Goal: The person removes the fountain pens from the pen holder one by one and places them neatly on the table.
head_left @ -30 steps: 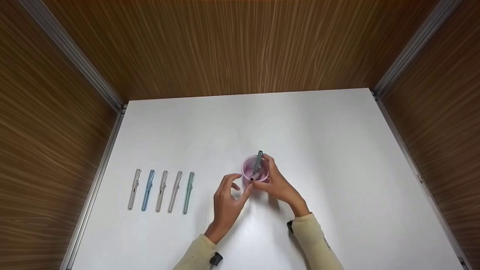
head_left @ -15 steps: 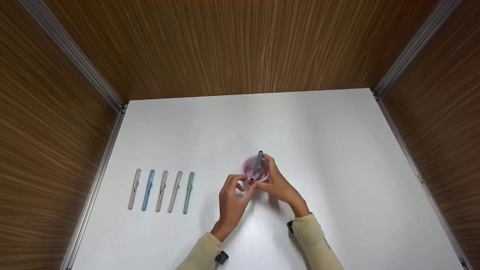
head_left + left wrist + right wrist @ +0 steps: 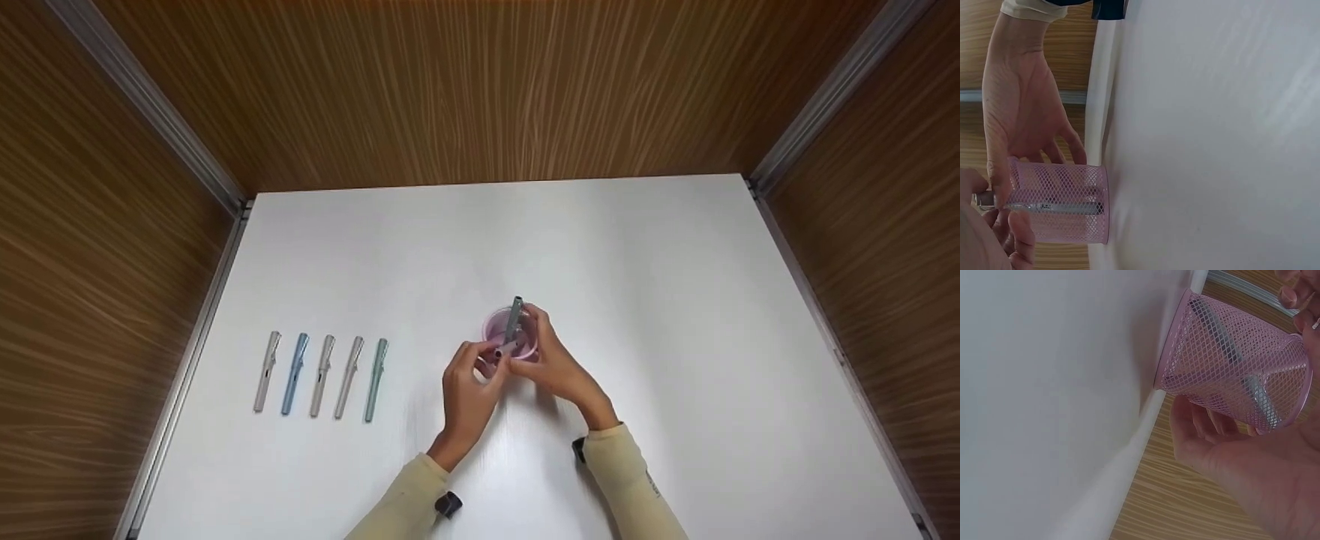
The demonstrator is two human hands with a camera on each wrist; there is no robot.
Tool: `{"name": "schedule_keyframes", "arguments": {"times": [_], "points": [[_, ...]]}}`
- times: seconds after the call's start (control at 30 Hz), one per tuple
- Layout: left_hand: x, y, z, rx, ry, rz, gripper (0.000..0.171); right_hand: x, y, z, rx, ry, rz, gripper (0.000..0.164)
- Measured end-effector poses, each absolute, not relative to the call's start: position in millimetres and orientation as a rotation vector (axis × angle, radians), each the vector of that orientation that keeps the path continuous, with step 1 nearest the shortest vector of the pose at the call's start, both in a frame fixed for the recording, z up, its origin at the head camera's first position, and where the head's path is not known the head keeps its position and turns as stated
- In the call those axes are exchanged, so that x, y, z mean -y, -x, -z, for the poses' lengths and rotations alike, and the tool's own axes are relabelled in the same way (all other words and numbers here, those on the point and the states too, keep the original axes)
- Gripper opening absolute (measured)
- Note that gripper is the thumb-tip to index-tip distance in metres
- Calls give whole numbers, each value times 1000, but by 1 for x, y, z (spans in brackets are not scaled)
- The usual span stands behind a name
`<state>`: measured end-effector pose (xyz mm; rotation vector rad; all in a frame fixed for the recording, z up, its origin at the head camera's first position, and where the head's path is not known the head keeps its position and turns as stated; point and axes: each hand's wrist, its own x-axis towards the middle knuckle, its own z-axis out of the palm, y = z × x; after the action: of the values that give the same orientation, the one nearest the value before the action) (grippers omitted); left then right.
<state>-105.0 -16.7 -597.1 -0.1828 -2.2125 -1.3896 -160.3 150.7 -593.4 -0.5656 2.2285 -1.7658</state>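
Note:
A pink mesh pen cup (image 3: 1224,363) stands upright on the table. My right hand (image 3: 559,369) grips its right side, fingers round the mesh and thumb near the front rim. Inside lean two pens: a dark green pen (image 3: 514,319), whose end rises past the far rim, and a pinkish-grey pen (image 3: 508,349) pointing toward me. At the near rim my left hand (image 3: 469,390) pinches the upper end of the pinkish-grey pen between thumb and fingers. In the left wrist view, that pen's end (image 3: 985,198) shows between the fingertips.
Several capped pens lie in a row at the left of the white table (image 3: 637,247): a grey pen (image 3: 267,372), a blue pen (image 3: 295,375), two more pale ones and a green pen (image 3: 376,381). Wood-grain panels (image 3: 480,90) enclose the back and sides.
My left hand has moved right and up to the cup's rim, and its fingers have closed on the pinkish-grey pen. The right hand keeps its grip on the cup. The view has shifted slightly.

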Motion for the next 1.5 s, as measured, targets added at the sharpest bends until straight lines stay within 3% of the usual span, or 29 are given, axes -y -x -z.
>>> {"name": "schedule_keyframes", "arguments": {"times": [1.0, 1.23, 1.5], "points": [[28, 108, 587, 2084, 279, 1451, 14, -151, 161, 597, -2207, 481, 1766, 100], [29, 108, 584, 2038, 259, 1515, 29, -150, 161, 597, -2190, 478, 1773, 100], [32, 107, 577, 1911, 256, 1804, 25, -149, 163, 596, -2163, 490, 1804, 98]]}}
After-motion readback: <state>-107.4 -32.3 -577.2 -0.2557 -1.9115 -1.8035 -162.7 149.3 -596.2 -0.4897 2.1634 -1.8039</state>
